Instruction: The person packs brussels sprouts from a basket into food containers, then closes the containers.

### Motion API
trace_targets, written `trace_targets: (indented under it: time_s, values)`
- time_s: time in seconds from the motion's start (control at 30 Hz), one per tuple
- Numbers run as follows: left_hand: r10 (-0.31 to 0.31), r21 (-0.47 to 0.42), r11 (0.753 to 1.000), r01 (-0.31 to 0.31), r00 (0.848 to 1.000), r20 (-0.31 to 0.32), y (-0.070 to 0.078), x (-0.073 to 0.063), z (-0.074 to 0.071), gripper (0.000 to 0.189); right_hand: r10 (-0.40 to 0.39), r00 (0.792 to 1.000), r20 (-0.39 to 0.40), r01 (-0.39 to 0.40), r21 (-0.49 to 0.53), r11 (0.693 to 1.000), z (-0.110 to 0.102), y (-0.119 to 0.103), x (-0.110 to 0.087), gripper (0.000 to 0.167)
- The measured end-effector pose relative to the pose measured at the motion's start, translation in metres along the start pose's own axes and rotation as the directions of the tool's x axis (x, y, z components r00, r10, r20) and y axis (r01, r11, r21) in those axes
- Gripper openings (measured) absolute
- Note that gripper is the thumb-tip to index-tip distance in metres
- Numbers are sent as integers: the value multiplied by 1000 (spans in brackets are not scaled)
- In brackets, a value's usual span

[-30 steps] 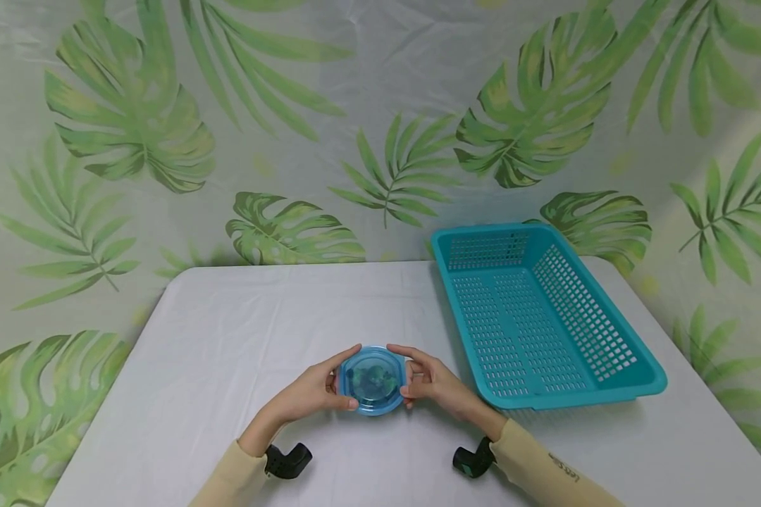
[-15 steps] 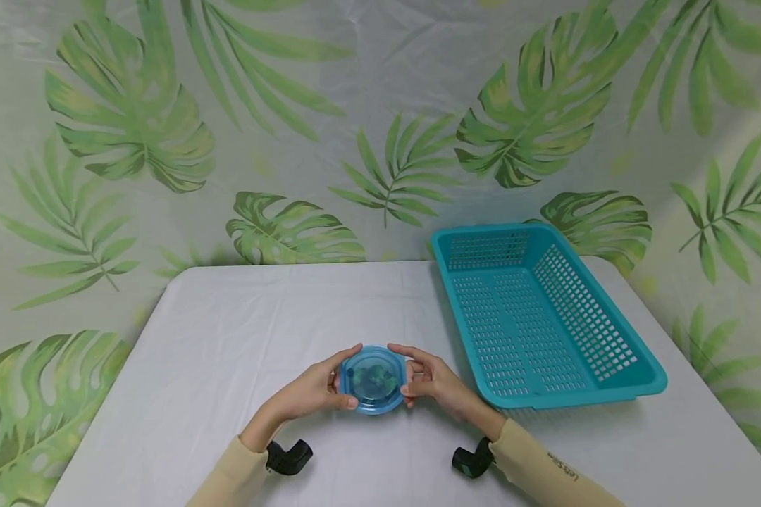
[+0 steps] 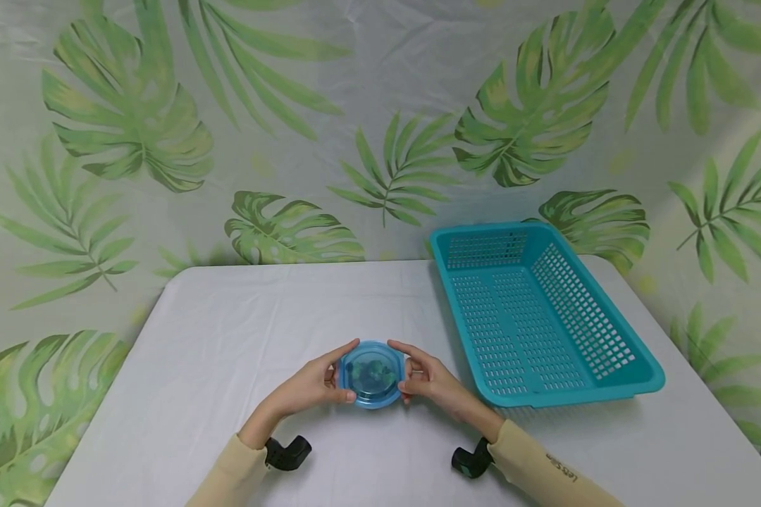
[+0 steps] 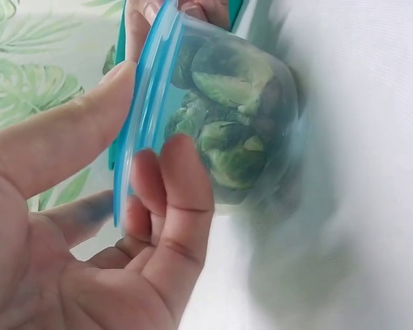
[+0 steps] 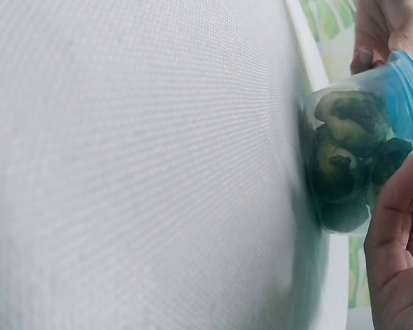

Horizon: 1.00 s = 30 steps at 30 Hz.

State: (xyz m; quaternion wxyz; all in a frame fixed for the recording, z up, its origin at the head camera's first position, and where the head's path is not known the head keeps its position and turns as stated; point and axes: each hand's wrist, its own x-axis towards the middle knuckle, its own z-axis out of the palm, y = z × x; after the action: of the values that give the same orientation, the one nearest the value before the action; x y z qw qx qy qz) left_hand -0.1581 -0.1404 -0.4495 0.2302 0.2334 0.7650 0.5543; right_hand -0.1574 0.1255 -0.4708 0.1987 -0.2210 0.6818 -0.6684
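Note:
A small clear plastic container [image 4: 261, 103] with a blue lid [image 3: 372, 374] is held between both hands at the middle front of the table. Inside it show several green leafy vegetables [image 5: 341, 168] that look like Brussels sprouts. My left hand [image 3: 311, 386] grips the lid's left edge, its thumb on top and curled fingers against the container's side below the rim in the left wrist view. From the right, my right hand [image 3: 434, 384] pinches the opposite edge with thumb and fingers. The container stays upright, its base close over the white cloth.
A turquoise perforated plastic basket [image 3: 482, 338] stands on the right side of the table, just beyond the right forearm. White cloth [image 3: 247, 317] covers the table. Behind it hangs a leaf-patterned curtain [image 3: 406, 84]. A black wrist camera [image 3: 288, 454] sits at the left wrist.
Both hands and the lidded container have shifted very slightly away from the body. The grip looks the same, and the basket stays in place.

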Motion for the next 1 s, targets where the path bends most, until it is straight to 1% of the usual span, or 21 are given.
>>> trace_targets:
  time_s: [0.07, 0.13, 0.2, 0.27, 0.33, 0.4, 0.5, 0.57, 0.67, 0.77, 0.8, 0.87, 1.0]
  values:
    - [-14, 20, 1000, 14, 1000, 3, 1, -1, -1, 85, 1, 1000, -10, -1, -54, 999, 1, -1, 0, 66]
    - [-23, 63, 998, 22, 1000, 8, 3, -2, -3, 84, -12, 1000, -21, 9, -138, 990, 2, -2, 0, 66]
    - [-19, 125, 992, 19, 1000, 4, 5, -3, -6, 82, -30, 999, -45, 19, -235, 972, 3, -4, -1, 65]
    - [0, 186, 983, 2, 1000, -11, 7, -4, -8, 80, -47, 995, -85, 18, -316, 949, 3, -6, -1, 63]
    - [23, 241, 970, -11, 999, -47, 9, -4, -9, 77, -61, 989, -133, 9, -362, 932, 5, -9, -2, 61]
    - [39, 278, 960, -9, 994, -100, 12, -4, -11, 75, -68, 981, -181, -4, -370, 929, 6, -13, -3, 59]
    - [69, 325, 946, -5, 980, -185, 21, -4, -12, 74, -109, 967, -229, 20, -359, 933, 9, -20, -3, 58]
    - [105, 353, 936, -17, 967, -232, 27, -3, -13, 73, -150, 957, -250, 53, -358, 932, 11, -26, -3, 57]
    - [177, 418, 907, -45, 943, -283, 37, 0, -13, 73, -221, 938, -266, 107, -387, 916, 13, -36, -3, 56]
    - [225, 486, 872, -49, 923, -311, 46, 2, -13, 75, -268, 923, -275, 129, -436, 891, 14, -47, -4, 55]
    - [231, 504, 862, -44, 921, -314, 49, 3, -12, 76, -280, 918, -279, 132, -451, 883, 14, -51, -5, 55]
    - [233, 535, 844, -33, 922, -311, 55, 3, -11, 77, -300, 908, -291, 129, -490, 862, 13, -59, -7, 55]
    - [203, 599, 801, 19, 931, -302, 65, 3, -8, 81, -340, 891, -302, 112, -579, 808, 6, -73, -11, 55]
